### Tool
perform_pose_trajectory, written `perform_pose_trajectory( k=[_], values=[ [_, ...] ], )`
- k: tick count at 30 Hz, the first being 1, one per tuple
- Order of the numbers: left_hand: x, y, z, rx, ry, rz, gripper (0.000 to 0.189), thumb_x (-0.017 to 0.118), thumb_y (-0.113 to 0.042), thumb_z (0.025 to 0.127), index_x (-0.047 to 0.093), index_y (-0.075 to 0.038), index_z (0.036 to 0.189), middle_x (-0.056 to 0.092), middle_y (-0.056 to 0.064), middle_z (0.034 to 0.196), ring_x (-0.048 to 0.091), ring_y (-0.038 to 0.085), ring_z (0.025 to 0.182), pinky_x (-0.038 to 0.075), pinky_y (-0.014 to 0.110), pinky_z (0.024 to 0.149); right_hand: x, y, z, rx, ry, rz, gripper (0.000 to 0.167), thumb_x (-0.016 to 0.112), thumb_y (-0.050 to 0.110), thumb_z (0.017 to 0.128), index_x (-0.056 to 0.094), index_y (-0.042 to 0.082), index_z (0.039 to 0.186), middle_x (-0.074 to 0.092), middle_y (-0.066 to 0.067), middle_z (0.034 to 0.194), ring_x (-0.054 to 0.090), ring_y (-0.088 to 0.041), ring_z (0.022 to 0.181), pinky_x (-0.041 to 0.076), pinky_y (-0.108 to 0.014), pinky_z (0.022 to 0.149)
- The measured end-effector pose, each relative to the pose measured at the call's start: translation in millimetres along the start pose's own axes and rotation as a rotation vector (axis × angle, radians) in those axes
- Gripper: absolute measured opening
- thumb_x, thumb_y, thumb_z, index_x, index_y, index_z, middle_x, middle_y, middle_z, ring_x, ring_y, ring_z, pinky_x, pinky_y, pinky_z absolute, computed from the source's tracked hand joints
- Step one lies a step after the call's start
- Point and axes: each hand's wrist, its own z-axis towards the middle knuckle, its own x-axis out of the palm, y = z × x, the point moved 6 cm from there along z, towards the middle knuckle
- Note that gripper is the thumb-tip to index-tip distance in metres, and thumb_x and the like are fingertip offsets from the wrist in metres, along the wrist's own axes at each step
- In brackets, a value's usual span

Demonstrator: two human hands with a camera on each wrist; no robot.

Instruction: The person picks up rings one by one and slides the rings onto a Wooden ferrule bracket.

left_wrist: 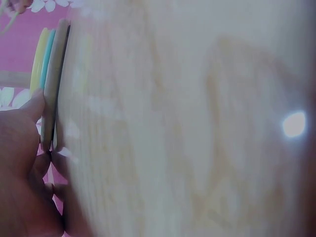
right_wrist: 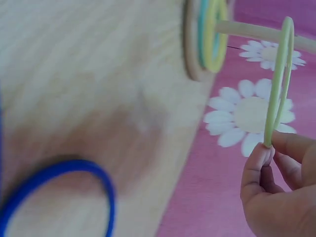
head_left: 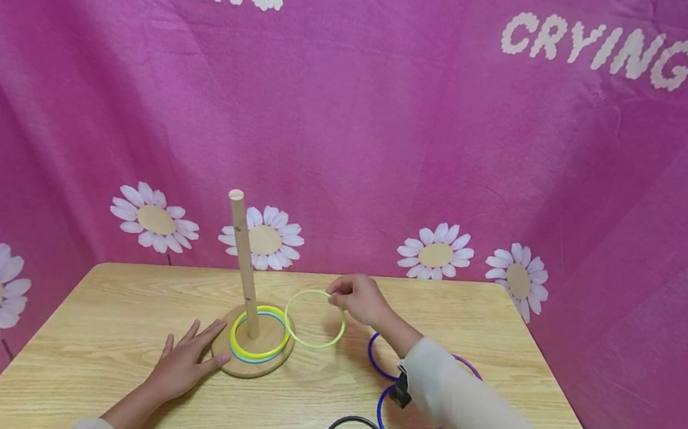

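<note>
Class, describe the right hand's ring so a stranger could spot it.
On the wooden table, find the upright peg. Right of it in the head view, the right hand pinches a pale yellow-green ring. Unlike the other rings, it is held above the table.

Left hand [head_left: 181, 367]: near and left, fingers extended and spread, your thumb apart toward the right. Right hand [head_left: 362, 299]: farther off, your thumb and fingertips pinched. Your right arm [head_left: 474, 413], sleeved, reaches in from near right.
</note>
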Motion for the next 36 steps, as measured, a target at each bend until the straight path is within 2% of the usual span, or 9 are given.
perform_pose_trajectory(
  k=[4,13,19,22,26,31,33,36],
  values=[
    [1.1,1.6,0.6,0.001,-0.002,0.005,0.075,0.064,-0.052,0.099,0.041,-0.014,0.159,0.039,0.012,0.163,0.019,0.049,0.154,-0.004,0.081,0.113,-10.8,16.9,7.7,-0.013,-0.049,0.042,0.010,0.073,-0.001,0.089,0.076,-0.005,0.097,0.070,-0.003,0.077,0.056,-0.004,0.068,0.047,-0.019,0.061],
    [3.1,4.5,1.5,0.001,-0.006,0.016,0.075,0.063,-0.053,0.099,0.041,-0.014,0.159,0.039,0.012,0.163,0.019,0.049,0.154,-0.003,0.081,0.112,-29.3,45.1,23.6,0.023,-0.144,0.201,0.010,0.070,-0.005,0.091,0.075,-0.006,0.099,0.069,-0.002,0.073,0.057,-0.008,0.063,0.046,-0.019,0.057],
    [2.4,3.7,0.9,-0.001,-0.002,0.019,0.076,0.063,-0.053,0.099,0.041,-0.013,0.159,0.039,0.012,0.163,0.019,0.049,0.154,-0.003,0.082,0.112,-40.5,68.3,31.7,0.008,-0.220,0.317,0.014,0.068,-0.007,0.091,0.073,-0.012,0.103,0.073,-0.015,0.081,0.060,-0.007,0.063,0.051,-0.018,0.060],
    [1.4,2.6,0.7,0.000,-0.002,0.015,0.076,0.063,-0.053,0.099,0.041,-0.013,0.159,0.039,0.012,0.163,0.019,0.050,0.154,-0.003,0.082,0.112,-47.3,83.2,36.0,-0.022,-0.271,0.358,0.014,0.068,-0.007,0.090,0.073,-0.012,0.103,0.074,-0.016,0.085,0.061,-0.007,0.066,0.054,-0.022,0.064],
    [0.5,1.2,0.5,0.000,-0.002,0.013,0.076,0.063,-0.052,0.099,0.041,-0.013,0.159,0.039,0.013,0.163,0.019,0.050,0.153,-0.003,0.082,0.112,-54.4,103.3,41.3,-0.046,-0.313,0.371,0.015,0.069,-0.004,0.091,0.074,-0.009,0.104,0.073,-0.011,0.084,0.062,-0.008,0.067,0.056,-0.028,0.068],
    [0.3,0.4,-0.1,0.002,-0.002,0.015,0.075,0.064,-0.052,0.099,0.041,-0.012,0.159,0.038,0.013,0.163,0.019,0.050,0.153,-0.002,0.083,0.111,-58.2,126.2,47.2,-0.056,-0.325,0.391,0.014,0.070,-0.003,0.092,0.074,-0.006,0.104,0.073,-0.012,0.086,0.064,-0.012,0.070,0.060,-0.037,0.074],
    [0.2,0.1,-0.3,0.003,-0.003,0.012,0.075,0.064,-0.051,0.099,0.041,-0.012,0.159,0.038,0.013,0.163,0.019,0.050,0.153,-0.003,0.083,0.111,-58.6,135.4,48.8,-0.059,-0.325,0.399,0.013,0.070,-0.002,0.092,0.075,-0.005,0.105,0.074,-0.015,0.089,0.065,-0.014,0.073,0.060,-0.038,0.076],
    [0.1,-0.3,-0.6,0.003,-0.003,0.007,0.075,0.064,-0.051,0.099,0.041,-0.012,0.159,0.038,0.013,0.163,0.019,0.050,0.153,-0.003,0.083,0.111,-58.3,148.0,50.8,-0.058,-0.326,0.390,0.013,0.070,-0.001,0.093,0.075,-0.003,0.105,0.075,-0.017,0.093,0.066,-0.014,0.074,0.059,-0.031,0.072]
  ],
)
